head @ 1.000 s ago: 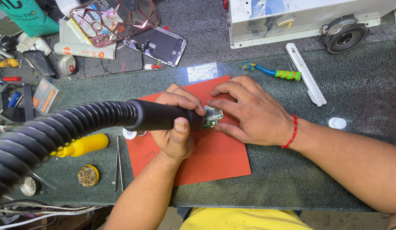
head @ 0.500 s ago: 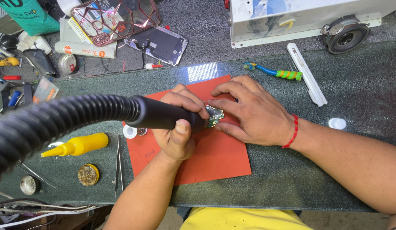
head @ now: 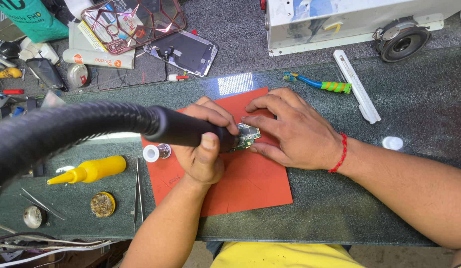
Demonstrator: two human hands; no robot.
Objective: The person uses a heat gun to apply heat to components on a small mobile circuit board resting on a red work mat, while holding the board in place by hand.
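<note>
While a ribbed black hose [head: 66,131] crosses the view | left hand [head: 205,144] clamps its smooth black nozzle handle [head: 188,131] | right hand [head: 295,131], fingers spread, pins small green circuit board [head: 246,136] on red rubber mat [head: 250,183] | beside: yellow squeeze bottle [head: 89,169], steel tweezers [head: 138,191], solder spool [head: 156,152], green-striped toothbrush [head: 319,84] on speckled dark bench [head: 414,114].

Both forearms are bare, a red thread bracelet [head: 341,153] circles the wrist behind the right hand [head: 295,130], and the shirt [head: 282,255] is yellow.
</note>
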